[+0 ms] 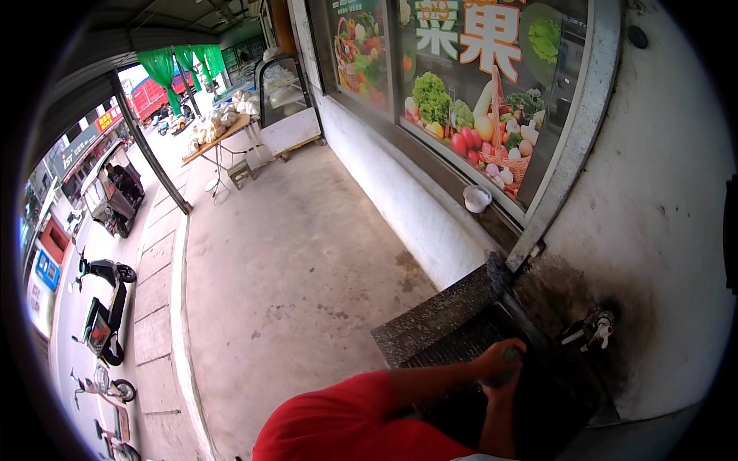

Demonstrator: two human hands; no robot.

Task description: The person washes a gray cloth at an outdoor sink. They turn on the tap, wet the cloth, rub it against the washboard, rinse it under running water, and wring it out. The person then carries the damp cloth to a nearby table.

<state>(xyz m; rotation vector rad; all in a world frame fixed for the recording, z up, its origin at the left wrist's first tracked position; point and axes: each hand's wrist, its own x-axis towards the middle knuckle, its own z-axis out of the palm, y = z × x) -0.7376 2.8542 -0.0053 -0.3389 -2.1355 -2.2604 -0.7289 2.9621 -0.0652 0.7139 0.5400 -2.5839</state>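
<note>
Both my hands are together over a dark stone sink [432,311] with a ribbed washboard slope. My left hand [494,358], at the end of a bare forearm below a red sleeve, is closed around a dark grey bundle [511,355] that looks like cloth. Just below it, my right hand [505,390] grips the same bundle, with its forearm rising from the bottom edge. Fingers hide much of the bundle. To the right of my hands, a tap [602,331] with a pale handle juts from the stained wall. The sink's basin lies in deep shadow.
A white bowl [477,199] sits on the ledge below a window [473,115] covered with vegetable pictures. Farther off stand a wooden table [222,138] with bagged goods, a small stool [239,173] and a glass display case [282,92]. Scooters [106,311] line the roadside at left.
</note>
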